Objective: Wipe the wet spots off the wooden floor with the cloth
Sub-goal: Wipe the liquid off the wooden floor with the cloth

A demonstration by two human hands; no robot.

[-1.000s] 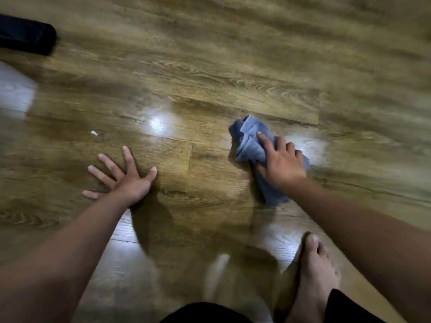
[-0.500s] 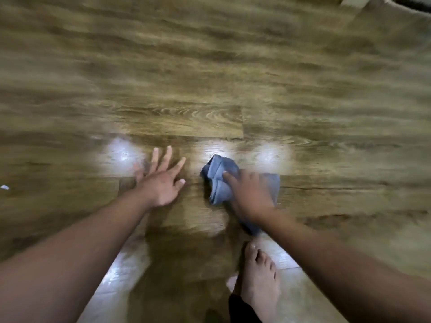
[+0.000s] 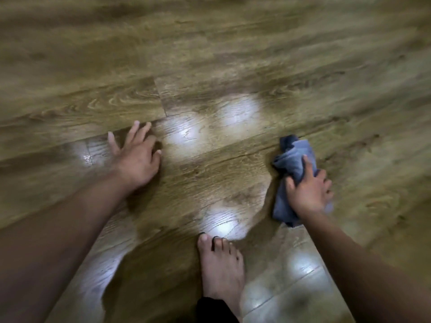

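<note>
A crumpled blue-grey cloth (image 3: 292, 159) lies on the wooden floor (image 3: 210, 54) at the right. My right hand (image 3: 307, 190) presses down on it, fingers curled into its folds and thumb against its left side. My left hand (image 3: 137, 157) rests flat on the boards at the left, fingers spread, holding nothing. Bright shiny patches (image 3: 186, 134) glare on the floor between the hands; whether they are wet spots or light reflections I cannot tell.
My bare foot (image 3: 221, 269) stands on the floor at the bottom centre, just below a bright patch (image 3: 221, 224). Dark trouser cloth (image 3: 214, 311) shows at the bottom edge. More glare lies on the boards near me.
My right hand has swept the cloth to the right, away from the left hand. The view has shifted, and the left hand stays planted flat on the floor.
</note>
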